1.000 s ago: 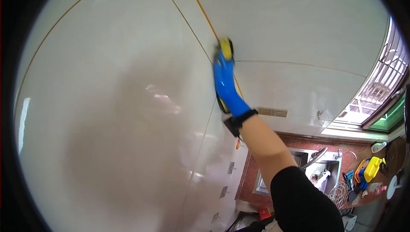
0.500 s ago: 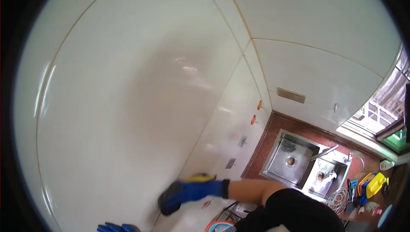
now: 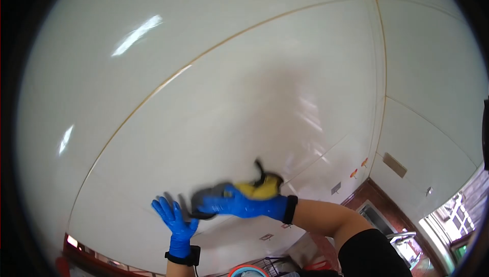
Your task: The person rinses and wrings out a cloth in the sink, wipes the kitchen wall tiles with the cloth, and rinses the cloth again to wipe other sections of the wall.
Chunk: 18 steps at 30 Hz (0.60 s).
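My right hand, in a blue glove with a black wrist strap, is wrapped round a yellow-and-black handheld scrubber. Its dark head points left and is at the white wall panel; motion blur hides whether it touches. To the left, my left hand, also blue-gloved, is open with its fingers spread. It holds nothing and lies at the wall; contact cannot be made out. A shadow shows beside its fingers.
Below are a round tub with an orange and blue rim and a dark wire rack. At the lower right are a metal sink and a bright window. Small hooks are fixed to the wall.
The view has swung left and up along the wall, so less of the sink shows. My left hand has come fully into view. My right hand still holds the scrubber.
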### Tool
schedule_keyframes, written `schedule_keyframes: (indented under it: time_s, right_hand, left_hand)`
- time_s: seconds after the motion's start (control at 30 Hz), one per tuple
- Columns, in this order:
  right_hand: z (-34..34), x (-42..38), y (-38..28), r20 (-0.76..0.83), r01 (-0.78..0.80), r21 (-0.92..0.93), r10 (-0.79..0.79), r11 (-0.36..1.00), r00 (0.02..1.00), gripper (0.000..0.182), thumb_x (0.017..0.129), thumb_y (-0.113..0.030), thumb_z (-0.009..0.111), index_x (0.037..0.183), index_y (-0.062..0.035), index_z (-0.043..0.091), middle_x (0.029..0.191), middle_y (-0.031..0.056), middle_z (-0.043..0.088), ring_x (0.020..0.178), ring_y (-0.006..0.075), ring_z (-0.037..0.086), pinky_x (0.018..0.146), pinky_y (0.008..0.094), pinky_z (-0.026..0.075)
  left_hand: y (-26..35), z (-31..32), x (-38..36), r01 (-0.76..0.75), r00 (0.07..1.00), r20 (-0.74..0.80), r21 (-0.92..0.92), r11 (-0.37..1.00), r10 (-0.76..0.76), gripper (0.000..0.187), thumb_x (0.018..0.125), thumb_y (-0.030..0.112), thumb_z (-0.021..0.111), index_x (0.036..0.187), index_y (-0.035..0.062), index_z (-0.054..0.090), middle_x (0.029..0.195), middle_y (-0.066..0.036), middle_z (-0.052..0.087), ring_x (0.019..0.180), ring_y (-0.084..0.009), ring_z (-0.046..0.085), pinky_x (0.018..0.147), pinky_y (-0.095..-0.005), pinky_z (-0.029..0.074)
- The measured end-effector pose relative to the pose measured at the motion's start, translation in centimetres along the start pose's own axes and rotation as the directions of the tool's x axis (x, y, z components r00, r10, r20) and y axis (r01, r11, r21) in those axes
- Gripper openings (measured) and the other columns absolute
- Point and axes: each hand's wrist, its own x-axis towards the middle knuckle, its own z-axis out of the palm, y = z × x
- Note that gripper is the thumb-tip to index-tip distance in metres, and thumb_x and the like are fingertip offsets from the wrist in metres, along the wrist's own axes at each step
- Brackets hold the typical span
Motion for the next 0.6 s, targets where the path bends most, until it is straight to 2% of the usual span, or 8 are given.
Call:
schedule_keyframes:
  time_s: [0.03,0.2,0.27,0.33,0.4,0.43,0.5,0.6]
  right_hand:
    - [0.4,-1.3,-1.6,0.153,0.004,-0.466,0.076,0.885,0.985,0.036,0.095,-0.02,0.04,0.129,-0.0087,0.046,0.132,0.0098,0.046,0.12,0.0162,0.046,0.1,0.031,0.035]
    - [-8.9,1.4,-9.5,0.026,0.037,-0.998,-0.215,0.045,0.976,0.038,0.089,-0.016,0.048,0.126,-0.0053,0.048,0.125,0.0157,0.049,0.117,0.0298,0.043,0.098,0.0392,0.035]
    - [-14.2,5.7,-14.6,-0.066,-0.301,-0.916,-0.638,-0.266,0.767,0.039,0.086,-0.014,0.051,0.124,-0.004,0.049,0.122,0.0181,0.05,0.115,0.0353,0.042,0.096,0.0425,0.035]
    - [-18.3,11.8,-18.7,-0.088,-0.5,-0.848,-0.883,-0.176,0.461,0.041,0.084,-0.011,0.053,0.124,-0.0032,0.049,0.111,0.0222,0.053,0.108,0.0404,0.042,0.09,0.0466,0.037]
    - [-13.2,19.5,-21.7,-0.248,-0.544,-0.821,-0.747,-0.177,0.617,0.035,0.083,-0.011,0.05,0.118,-0.01,0.053,0.099,0.0214,0.055,0.097,0.0349,0.048,0.082,0.0441,0.041]
    - [-8.5,22.2,-19.4,-0.081,-0.514,-0.691,-0.652,-0.509,0.754,0.037,0.081,-0.012,0.05,0.118,-0.0119,0.052,0.107,0.0179,0.055,0.101,0.0309,0.05,0.086,0.0416,0.041]
    - [1.2,22.1,-14.0,0.36,0.046,-0.868,-0.561,-0.495,0.745,0.036,0.087,-0.017,0.045,0.122,-0.0107,0.049,0.123,0.0113,0.05,0.113,0.0265,0.048,0.095,0.0375,0.038]
    - [9.3,15.3,-1.4,0.358,0.327,-0.832,-0.016,0.448,0.934,0.037,0.091,-0.026,0.044,0.121,-0.0054,0.049,0.12,0.0139,0.053,0.111,0.0238,0.05,0.093,0.0356,0.04]
  left_hand:
    - [0.5,-0.6,-0.2,0.016,1.0,-0.015,-0.065,0.998,-0.017,0.086,0.077,0.049,0.061,0.145,0.0178,0.017,0.148,-0.026,0.003,0.134,-0.0493,0.002,0.103,-0.0631,0.01]
    - [1.8,-10.9,-14.9,0.385,0.891,0.28,-0.049,0.922,-0.357,0.085,0.077,0.028,0.065,0.142,0.003,0.018,0.146,-0.027,0.011,0.134,-0.0478,0.007,0.105,-0.0578,0.014]
    - [2.3,-12.9,-18.1,0.493,0.841,0.262,-0.011,0.87,-0.473,0.078,0.082,0.03,0.059,0.142,0.0015,0.019,0.146,-0.027,0.012,0.134,-0.0471,0.01,0.106,-0.057,0.014]
    - [3.4,-14.8,-20.4,0.594,0.774,0.251,0.029,0.804,-0.581,0.071,0.086,0.032,0.054,0.141,0.0001,0.02,0.146,-0.028,0.013,0.134,-0.0465,0.012,0.106,-0.0562,0.014]
    - [3.5,-15.3,-21.1,0.632,0.749,0.248,0.011,0.775,-0.615,0.07,0.087,0.03,0.054,0.141,-0.0006,0.021,0.145,-0.027,0.014,0.134,-0.0457,0.013,0.107,-0.0541,0.015]
    - [2.9,-13.9,-20.2,0.621,0.765,0.24,-0.034,0.783,-0.597,0.072,0.085,0.027,0.057,0.141,-0.0006,0.021,0.146,-0.027,0.014,0.134,-0.0451,0.013,0.108,-0.0523,0.015]
    - [2.8,-12.2,-18.0,0.592,0.795,0.25,-0.116,0.798,-0.553,0.075,0.082,0.022,0.06,0.141,-0.0007,0.02,0.146,-0.026,0.015,0.134,-0.0448,0.013,0.108,-0.0507,0.016]
    - [3.4,-11.7,-17.3,0.558,0.816,0.307,-0.194,0.807,-0.49,0.076,0.08,0.02,0.061,0.14,-0.0012,0.02,0.145,-0.026,0.016,0.134,-0.0455,0.012,0.108,-0.051,0.017]
